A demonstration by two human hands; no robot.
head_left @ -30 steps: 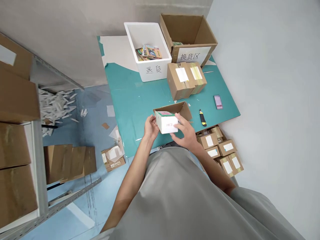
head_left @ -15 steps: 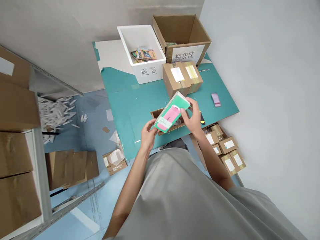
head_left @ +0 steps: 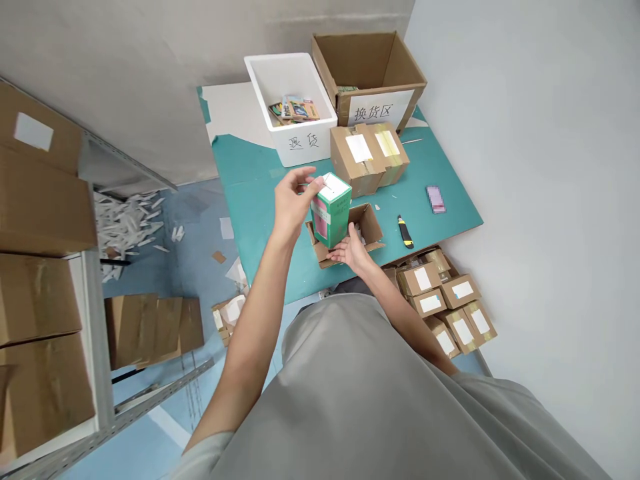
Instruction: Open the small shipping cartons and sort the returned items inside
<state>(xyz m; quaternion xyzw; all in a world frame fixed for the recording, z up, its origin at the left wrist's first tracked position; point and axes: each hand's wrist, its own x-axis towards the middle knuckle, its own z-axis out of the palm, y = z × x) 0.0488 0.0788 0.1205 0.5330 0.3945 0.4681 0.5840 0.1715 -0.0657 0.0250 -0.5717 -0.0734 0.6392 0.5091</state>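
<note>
A green and white product box (head_left: pixel 331 209) stands upright in the air between my hands, over a small opened cardboard carton (head_left: pixel 367 225) on the teal table (head_left: pixel 260 200). My left hand (head_left: pixel 293 200) grips the box near its top, fingers closed round it. My right hand (head_left: pixel 349 251) supports its bottom from below, palm up. The box's white end faces up.
Behind stand a white foam bin (head_left: pixel 295 110) with several printed packs, a big open carton (head_left: pixel 373 73) with a label, and a taped parcel (head_left: pixel 367 157). A utility knife (head_left: pixel 404 232) and a pink item (head_left: pixel 435 199) lie to the right. Small parcels (head_left: pixel 447 303) are stacked on the floor; shelving (head_left: pixel 50 267) stands at the left.
The box was turned from lying with its white end toward me, through a tilted flat pose, to standing upright. My left hand rose to its top; my right hand dropped beneath it.
</note>
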